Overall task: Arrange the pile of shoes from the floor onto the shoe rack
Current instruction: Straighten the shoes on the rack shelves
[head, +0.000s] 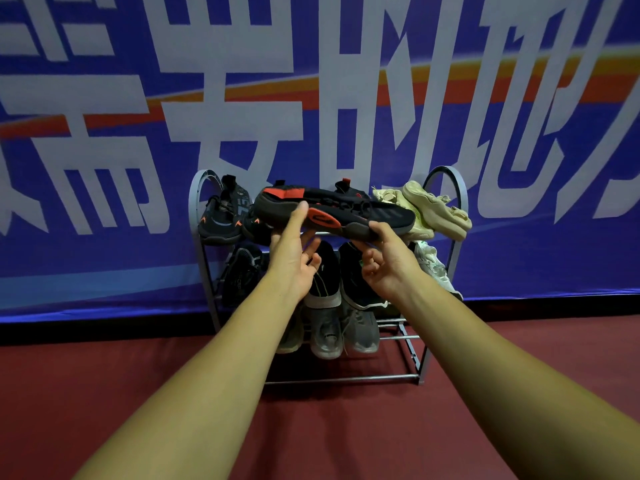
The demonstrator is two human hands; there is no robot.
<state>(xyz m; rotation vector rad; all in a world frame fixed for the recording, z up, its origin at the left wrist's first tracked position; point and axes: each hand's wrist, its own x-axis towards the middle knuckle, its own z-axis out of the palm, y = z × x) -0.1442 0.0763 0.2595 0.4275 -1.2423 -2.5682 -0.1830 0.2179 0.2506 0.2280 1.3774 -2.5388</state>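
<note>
A black shoe with red patches (pixel 332 211) lies on its side in the air at the top tier of the grey metal shoe rack (pixel 459 216), sole towards me. My left hand (pixel 294 254) holds its heel end, thumb on the sole. My right hand (pixel 388 261) pinches its toe end from below. Behind it another black and red shoe (pixel 346 190) stands on the top tier. Black shoes with orange marks (pixel 221 216) sit at the top left, beige shoes (pixel 433 209) at the top right.
The middle tier holds black shoes (pixel 325 268) and a white shoe (pixel 433 268). Grey shoes (pixel 343 332) sit on the bottom tier. A blue banner with white characters (pixel 104 168) hangs behind the rack. Dark red floor (pixel 329 427) spreads in front.
</note>
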